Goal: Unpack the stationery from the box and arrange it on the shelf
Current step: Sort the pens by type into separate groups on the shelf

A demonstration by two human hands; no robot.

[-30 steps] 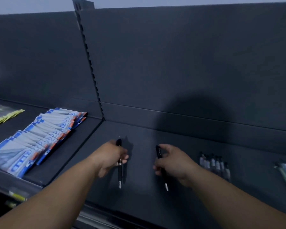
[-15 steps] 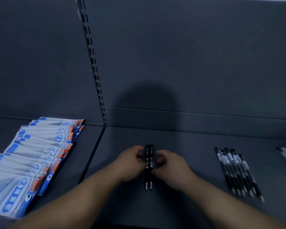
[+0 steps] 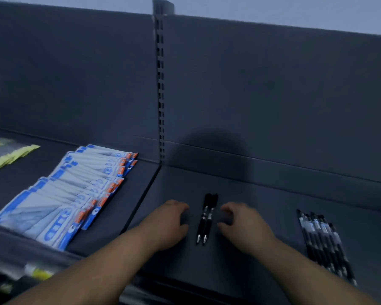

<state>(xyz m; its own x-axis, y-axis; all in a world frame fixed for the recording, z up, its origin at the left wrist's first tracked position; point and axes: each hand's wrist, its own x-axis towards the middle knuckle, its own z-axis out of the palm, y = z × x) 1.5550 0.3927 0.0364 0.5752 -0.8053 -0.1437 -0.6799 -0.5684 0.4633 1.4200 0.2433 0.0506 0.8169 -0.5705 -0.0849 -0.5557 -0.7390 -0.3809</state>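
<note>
Black pens [image 3: 207,219] — two of them — lie side by side and touching on the shelf [image 3: 262,190], between the left hand [image 3: 169,225] and the right hand [image 3: 242,227]. Silver tips point back toward the person, dark ends toward the shelf's back panel.

Change: one second ago each hand gripped one pen, the two well apart. Half a second ago both hands pressed the pair together on the shelf. Now both have drawn off sideways, and bare shelf shows on either side of the pair. Both hands have released, with fingers loosely curled, holding nothing and not touching the pens.

Meaning for the task (judgement): this pair counts as placed and the set-down step looks finished, so the hands are free to fetch more stock. The box is not in view, so what remains to unpack cannot be told.

Look of the pens: slim black barrels, a pale band about mid-length, tips level with each other. The pair slants slightly in this view, not parallel to the row of black-and-white pens [image 3: 323,243] well out past the right hand. Blue packets [image 3: 75,194] lie fanned beyond the left hand.
</note>
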